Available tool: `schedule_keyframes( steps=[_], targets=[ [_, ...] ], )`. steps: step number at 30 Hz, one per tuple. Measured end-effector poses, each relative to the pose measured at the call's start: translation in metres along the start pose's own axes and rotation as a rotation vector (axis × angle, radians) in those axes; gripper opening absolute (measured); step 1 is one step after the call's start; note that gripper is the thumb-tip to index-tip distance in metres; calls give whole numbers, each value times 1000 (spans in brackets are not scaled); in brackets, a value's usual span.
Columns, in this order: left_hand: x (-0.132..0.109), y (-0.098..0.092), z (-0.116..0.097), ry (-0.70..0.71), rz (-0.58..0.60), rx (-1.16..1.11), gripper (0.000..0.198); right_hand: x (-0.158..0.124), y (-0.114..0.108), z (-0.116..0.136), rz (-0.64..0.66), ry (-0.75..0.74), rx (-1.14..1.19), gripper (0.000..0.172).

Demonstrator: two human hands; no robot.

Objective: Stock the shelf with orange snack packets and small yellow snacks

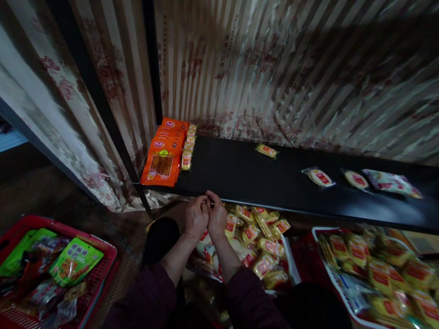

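My left hand and my right hand meet at the front edge of the black shelf. Both are closed with fingers curled and touching; whether anything lies between them is hidden. Just below and right of them, a tray holds many yellow-and-red wrapped snack packs. At the shelf's left end lie overlapping orange snack bags. Small yellow wrapped packs form a row against their right side.
On the shelf lie a yellow pack, two round wrapped snacks and a pale bag. A second tray of packs stands right. A red basket with green bags sits left. Striped curtain hangs behind.
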State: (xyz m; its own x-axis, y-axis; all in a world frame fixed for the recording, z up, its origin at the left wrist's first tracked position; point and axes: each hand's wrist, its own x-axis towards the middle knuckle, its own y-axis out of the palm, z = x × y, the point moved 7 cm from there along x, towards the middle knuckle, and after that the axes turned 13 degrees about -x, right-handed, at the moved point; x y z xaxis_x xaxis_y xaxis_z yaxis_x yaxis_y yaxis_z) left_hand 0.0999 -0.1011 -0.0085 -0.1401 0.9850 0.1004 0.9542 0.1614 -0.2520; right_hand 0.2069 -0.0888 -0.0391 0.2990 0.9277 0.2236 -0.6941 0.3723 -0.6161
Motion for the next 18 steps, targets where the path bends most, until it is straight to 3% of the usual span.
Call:
schedule_keyframes(
  steps=[3,10,18],
  targets=[
    [-21,14,11,-111,63,-27,32,-21,-14,-16,-20,32,-32,36],
    [-59,49,31,-223,155,-112,31,-56,-54,-44,-119,33,-186,34],
    [-70,67,42,-292,159,-145,27,-62,-65,-66,-153,95,-249,34]
  ],
)
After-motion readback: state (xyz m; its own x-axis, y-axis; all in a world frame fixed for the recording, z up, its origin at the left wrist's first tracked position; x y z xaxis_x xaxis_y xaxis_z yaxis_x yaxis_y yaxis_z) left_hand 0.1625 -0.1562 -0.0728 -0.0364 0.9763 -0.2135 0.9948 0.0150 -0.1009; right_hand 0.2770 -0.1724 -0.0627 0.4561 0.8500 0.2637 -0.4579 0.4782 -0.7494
